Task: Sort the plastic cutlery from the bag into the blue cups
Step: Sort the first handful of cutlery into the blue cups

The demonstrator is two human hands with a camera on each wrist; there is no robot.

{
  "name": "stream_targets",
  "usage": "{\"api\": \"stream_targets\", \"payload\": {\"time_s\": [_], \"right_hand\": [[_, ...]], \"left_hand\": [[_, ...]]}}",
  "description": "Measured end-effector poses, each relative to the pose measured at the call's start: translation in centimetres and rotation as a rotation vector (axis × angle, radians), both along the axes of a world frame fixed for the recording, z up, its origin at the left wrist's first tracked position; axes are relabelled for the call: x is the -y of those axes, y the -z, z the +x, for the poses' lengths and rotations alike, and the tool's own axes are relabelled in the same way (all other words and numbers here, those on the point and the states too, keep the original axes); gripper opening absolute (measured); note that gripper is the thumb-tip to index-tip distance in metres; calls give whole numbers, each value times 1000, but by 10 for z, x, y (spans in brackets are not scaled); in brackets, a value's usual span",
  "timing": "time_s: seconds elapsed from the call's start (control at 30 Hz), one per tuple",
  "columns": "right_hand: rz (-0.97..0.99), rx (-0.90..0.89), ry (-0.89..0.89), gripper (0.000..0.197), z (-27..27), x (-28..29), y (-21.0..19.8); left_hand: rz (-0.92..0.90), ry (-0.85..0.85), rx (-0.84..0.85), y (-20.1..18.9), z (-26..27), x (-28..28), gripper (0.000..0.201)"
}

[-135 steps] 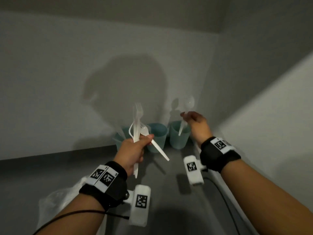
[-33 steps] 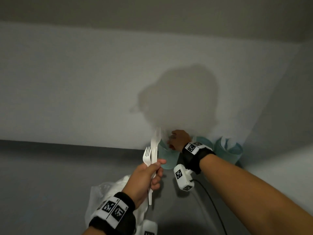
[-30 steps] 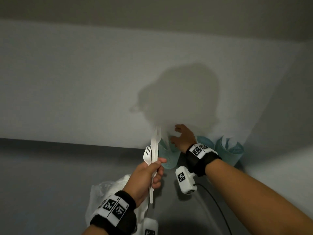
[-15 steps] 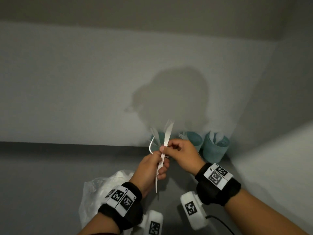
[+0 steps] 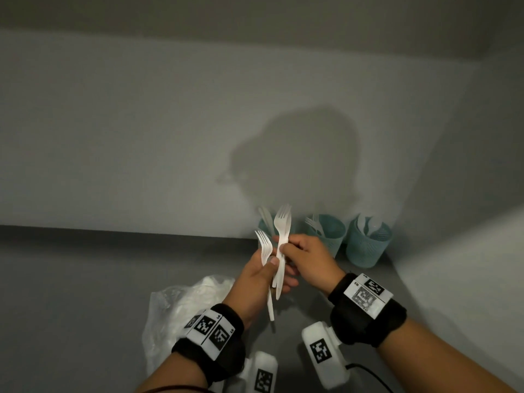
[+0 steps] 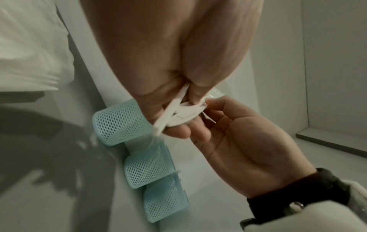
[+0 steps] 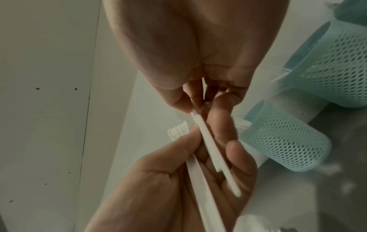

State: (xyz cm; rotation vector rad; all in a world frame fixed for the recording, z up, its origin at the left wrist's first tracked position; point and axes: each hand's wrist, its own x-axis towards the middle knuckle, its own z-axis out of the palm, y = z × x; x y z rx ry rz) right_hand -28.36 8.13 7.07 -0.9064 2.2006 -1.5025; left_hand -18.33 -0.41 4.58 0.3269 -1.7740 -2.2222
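Overhead, pale corner walls around a grey counter (image 5: 85, 279); left grip (image 5: 256, 276) and right grip (image 5: 304, 258) each around forks (image 5: 280, 245).

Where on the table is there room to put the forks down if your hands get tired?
The gray table is bare to the left of the plastic bag, up to the wall. There is also a bare strip between the right arm and the side wall. It is crowded at the back corner, where the three blue cups stand in a row, and under the hands.
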Motion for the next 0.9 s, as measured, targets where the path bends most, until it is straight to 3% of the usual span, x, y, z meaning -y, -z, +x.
{"api": "stream_targets", "payload": {"time_s": [0.17, 0.37, 0.6, 0.67, 0.73, 0.8, 0.9], "right_hand": [[67, -10, -32, 24, -1, 5, 4], [141, 51, -78, 26, 5, 17, 3], [90, -186, 195, 26, -63, 39, -32], [151, -275, 241, 28, -78, 51, -37], [259, -325, 254, 28, -88, 66, -32], [479, -347, 212, 30, -94, 79, -16], [734, -320, 136, 29, -98, 86, 8]], "left_hand": [[37, 2, 76, -1, -5, 8, 29], [-54, -174, 155, 16, -21, 18, 31], [-201, -378, 207, 27, -21, 45, 21], [-160, -372, 232, 25, -23, 54, 23], [-5, -308, 259, 19, -27, 60, 25], [138, -256, 233, 13, -28, 64, 30], [195, -227, 158, 11, -30, 69, 36]]}}
